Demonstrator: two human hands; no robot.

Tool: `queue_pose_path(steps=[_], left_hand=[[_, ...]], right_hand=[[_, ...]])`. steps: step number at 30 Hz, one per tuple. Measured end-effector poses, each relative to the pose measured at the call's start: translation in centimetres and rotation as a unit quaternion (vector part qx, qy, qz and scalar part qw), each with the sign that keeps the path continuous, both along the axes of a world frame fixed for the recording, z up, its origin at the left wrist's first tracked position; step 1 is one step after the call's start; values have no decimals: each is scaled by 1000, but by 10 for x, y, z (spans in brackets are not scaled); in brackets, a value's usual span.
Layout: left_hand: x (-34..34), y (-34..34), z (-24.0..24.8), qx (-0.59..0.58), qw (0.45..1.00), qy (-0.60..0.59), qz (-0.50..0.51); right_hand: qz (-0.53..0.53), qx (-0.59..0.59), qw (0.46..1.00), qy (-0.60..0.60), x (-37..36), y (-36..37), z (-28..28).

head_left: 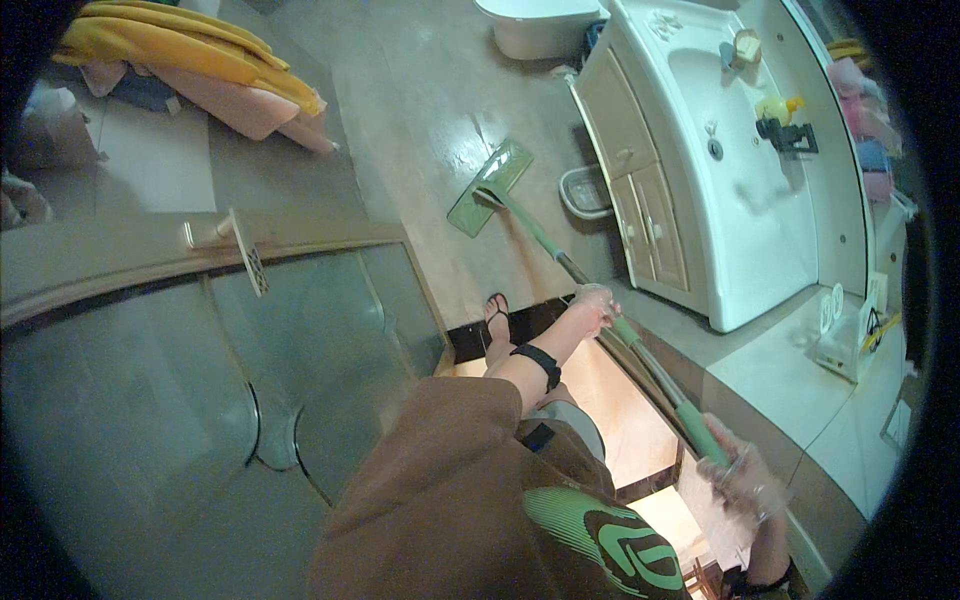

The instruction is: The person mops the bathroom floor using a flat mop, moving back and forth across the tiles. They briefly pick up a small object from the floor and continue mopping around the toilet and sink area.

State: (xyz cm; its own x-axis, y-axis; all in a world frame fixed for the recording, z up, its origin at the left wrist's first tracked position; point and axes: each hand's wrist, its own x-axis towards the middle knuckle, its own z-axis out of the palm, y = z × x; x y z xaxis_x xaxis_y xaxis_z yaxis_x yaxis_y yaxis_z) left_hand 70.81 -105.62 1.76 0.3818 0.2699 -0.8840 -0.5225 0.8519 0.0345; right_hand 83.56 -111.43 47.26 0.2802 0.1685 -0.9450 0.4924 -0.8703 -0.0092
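Note:
A flat mop (463, 217) with a green rectangular head lies on the tiled floor, and its green and silver pole slants down toward me at the lower right. My left hand (597, 306), in what looks like a clear plastic glove, is closed round the middle of the pole. Farther back, my right hand (743, 475) grips the green upper section near its end; it is a little blurred and also seems to be in a clear glove. Black bands circle both of my forearms.
A white washbasin (690, 110) on a cabinet (622, 150) stands at the right, with a small bin (586, 193) beside it. Toilet (540, 25) sits at the back. On the left, a door (130, 400) with a handle stands near hanging yellow and pink towels (190, 50).

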Motion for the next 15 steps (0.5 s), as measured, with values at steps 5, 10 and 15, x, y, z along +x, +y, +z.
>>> queue_pose_path(steps=[5,10,15], left_hand=[[-29,60,-80,101,987,-83,97],[-118,104,-181,130,989,65,23],[-130,78,-153,162,974,133,-84]], right_hand=[[102,30,991,86,-22,72,-35],[53,36,984,168,-66,70,-80],[11,64,979,192,-89,28,-68]])
